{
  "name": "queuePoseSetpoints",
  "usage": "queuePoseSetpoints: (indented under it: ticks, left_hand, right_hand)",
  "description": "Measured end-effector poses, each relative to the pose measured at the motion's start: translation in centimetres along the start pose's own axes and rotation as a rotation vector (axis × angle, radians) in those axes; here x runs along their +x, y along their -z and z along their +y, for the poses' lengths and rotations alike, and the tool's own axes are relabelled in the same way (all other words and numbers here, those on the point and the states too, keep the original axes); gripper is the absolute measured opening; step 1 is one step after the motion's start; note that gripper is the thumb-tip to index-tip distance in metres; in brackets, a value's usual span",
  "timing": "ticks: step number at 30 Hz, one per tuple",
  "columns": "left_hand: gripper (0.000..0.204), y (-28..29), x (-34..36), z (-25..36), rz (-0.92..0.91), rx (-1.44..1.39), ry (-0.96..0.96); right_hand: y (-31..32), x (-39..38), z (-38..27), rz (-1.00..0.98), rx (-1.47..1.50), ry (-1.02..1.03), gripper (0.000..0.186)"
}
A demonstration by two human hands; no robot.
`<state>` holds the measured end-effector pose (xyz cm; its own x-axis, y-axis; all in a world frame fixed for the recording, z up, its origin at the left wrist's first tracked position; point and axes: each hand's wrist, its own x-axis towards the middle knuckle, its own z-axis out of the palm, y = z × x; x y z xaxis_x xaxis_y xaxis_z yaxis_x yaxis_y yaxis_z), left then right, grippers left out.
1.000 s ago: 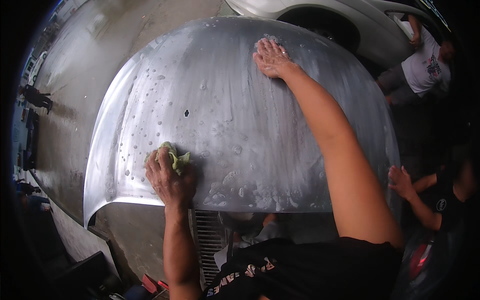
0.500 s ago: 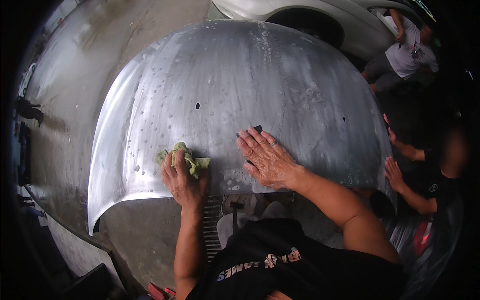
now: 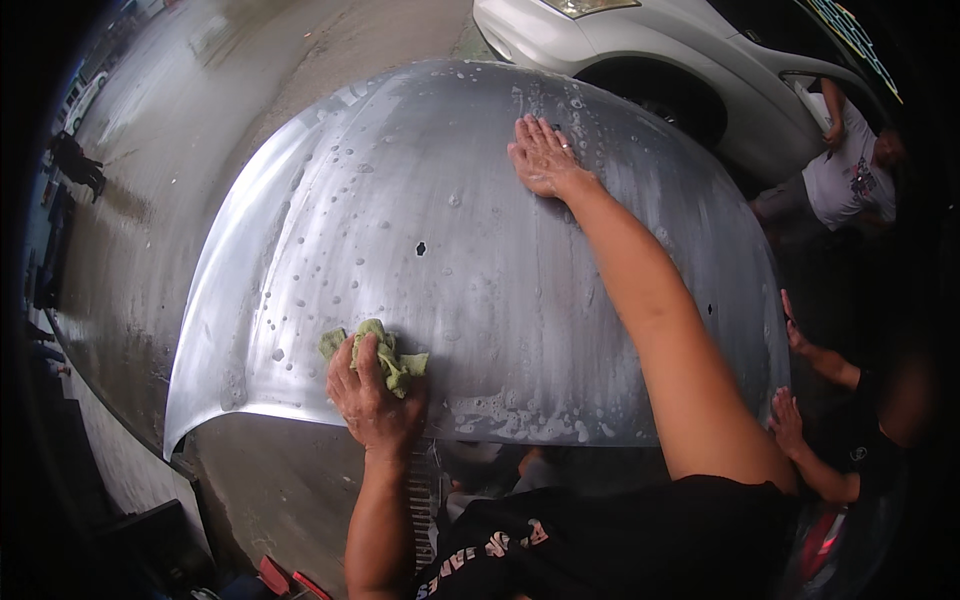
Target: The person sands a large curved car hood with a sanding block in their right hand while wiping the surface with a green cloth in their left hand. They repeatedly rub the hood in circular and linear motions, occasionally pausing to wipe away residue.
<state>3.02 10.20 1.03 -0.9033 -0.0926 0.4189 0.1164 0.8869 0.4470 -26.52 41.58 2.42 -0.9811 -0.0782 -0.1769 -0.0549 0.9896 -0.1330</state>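
Observation:
A large bare-metal car hood point(image 3: 470, 300), grey, wet and streaked with suds, lies before me. My left hand point(image 3: 375, 395) is closed on a crumpled yellow-green cloth point(image 3: 392, 365) near the hood's front edge. Far up the hood, my right hand point(image 3: 545, 160) lies flat, fingers stretched and close together, a ring on one finger. Whatever may be under that palm is hidden, though a dark, thin piece showed at its fingertips earlier. Water drops dot the hood's left side, and foam lies along its near edge.
A white car point(image 3: 650, 45) stands beyond the hood. On the right, a co-worker's hands point(image 3: 788, 420) touch the hood's edge; another person in a white shirt point(image 3: 850, 165) is farther back. Red-handled items point(image 3: 275, 575) lie at the lower left. The floor is wet.
My right hand has slid from the hood's near middle to its far part, the arm now stretched out. The dark piece at its fingertips no longer shows. My left hand keeps the cloth in place.

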Motion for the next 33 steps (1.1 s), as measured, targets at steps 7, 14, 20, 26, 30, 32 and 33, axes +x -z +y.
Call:
queuePoseSetpoints:
  ticks: [7,14,20,26,30,32,33]
  left_hand:
    - [0.077,-0.3,0.6,0.7,-0.029,-0.005,-0.024]
    - [0.077,0.4,-1.2,-0.6,-0.005,0.047,-0.012]
    - [0.073,0.3,-0.3,-0.4,0.015,0.044,-0.019]
    - [0.071,-0.1,0.1,0.2,-0.001,0.026,0.007]
    - [0.071,-0.2,0.2,0.9,-0.004,0.015,-0.002]
    - [0.071,-0.9,0.7,1.5,-0.003,0.010,-0.026]
    - [0.072,-0.8,0.4,1.2,-0.017,0.005,-0.044]
  right_hand:
    - [-4.9,-28.3,-4.8,-0.033,-0.093,0.467,0.072]
    - [-1.8,-9.0,-0.2,0.034,-0.096,0.294,0.069]
    - [4.8,12.4,7.3,0.011,0.028,-0.231,0.072]
    - [-0.2,-3.8,5.6,0.018,-0.005,-0.001,0.072]
    - [-3.7,-25.7,2.5,-0.041,-0.058,0.229,0.073]
    - [-3.9,-30.4,3.4,-0.072,-0.087,0.260,0.075]
    - [-4.0,-31.1,3.6,-0.083,-0.095,0.265,0.075]
